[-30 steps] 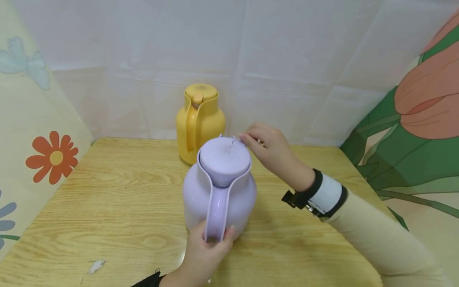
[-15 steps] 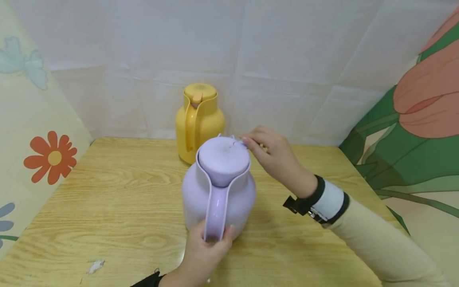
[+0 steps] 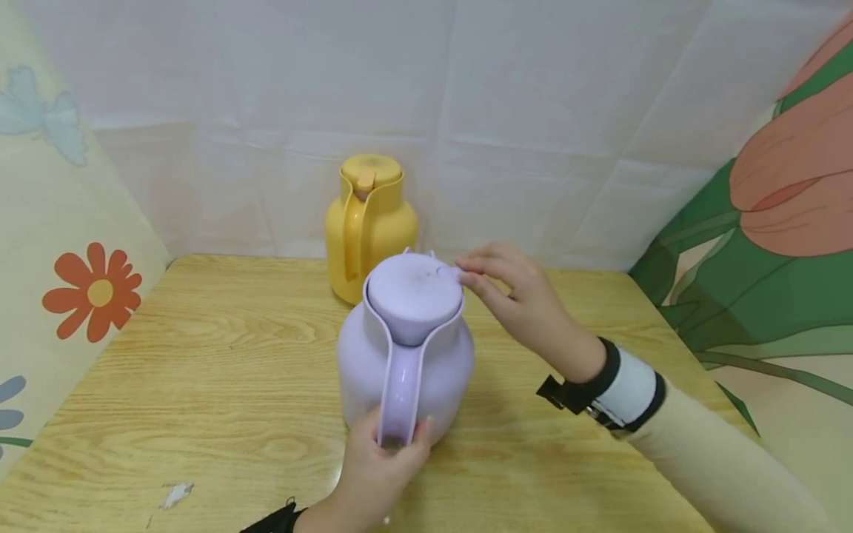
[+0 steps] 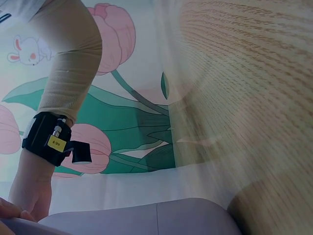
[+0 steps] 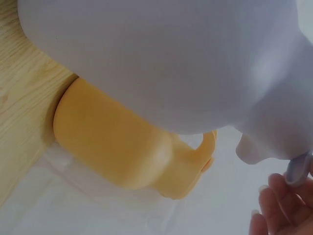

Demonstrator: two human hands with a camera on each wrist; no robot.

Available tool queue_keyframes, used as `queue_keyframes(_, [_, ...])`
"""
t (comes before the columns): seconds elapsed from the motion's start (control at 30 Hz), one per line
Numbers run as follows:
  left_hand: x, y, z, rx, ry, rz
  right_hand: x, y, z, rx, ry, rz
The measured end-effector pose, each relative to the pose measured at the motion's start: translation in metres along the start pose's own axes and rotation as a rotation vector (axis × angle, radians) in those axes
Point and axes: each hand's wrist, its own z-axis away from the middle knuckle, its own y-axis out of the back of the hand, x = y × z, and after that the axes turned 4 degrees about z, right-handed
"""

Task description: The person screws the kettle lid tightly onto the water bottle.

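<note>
A lavender vacuum jug [image 3: 353, 355] stands upright on the wooden table, its round lid [image 3: 413, 289] seated in the neck. My left hand [image 3: 380, 463] grips the lower end of the jug's handle [image 3: 402, 385], thumb on the right side. At the lid's far right edge, my right hand [image 3: 516, 296] pinches a small lavender tab [image 5: 297, 170] between thumb and fingers. The right wrist view shows the jug's spout [image 5: 250, 149] just beside that tab. Only the left hand's fingertips [image 4: 11, 209] show in the left wrist view.
Close behind the lavender jug is a yellow vacuum jug [image 3: 373, 229], also upright, its handle facing me. A pale sheet [image 3: 320, 89] hangs along the table's back edge. Painted flower panels [image 3: 793, 207] flank both sides. A white worn patch [image 3: 177, 494] marks the table [image 3: 233, 385].
My right hand has shifted a little right and toward me along the lid's edge, with its fingers less curled, and the tab now shows more. The left hand keeps its grip.
</note>
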Motion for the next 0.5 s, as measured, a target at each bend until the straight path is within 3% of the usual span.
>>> queue_keyframes(0.3, [-0.001, 0.0, -0.001, -0.002, -0.022, -0.005, 0.001, -0.002, 0.009, 0.059, 0.074, -0.065])
queue_keyframes(0.5, [-0.001, 0.0, 0.0, 0.021, 0.004, -0.015, -0.005, -0.001, 0.013, 0.102, 0.117, -0.096])
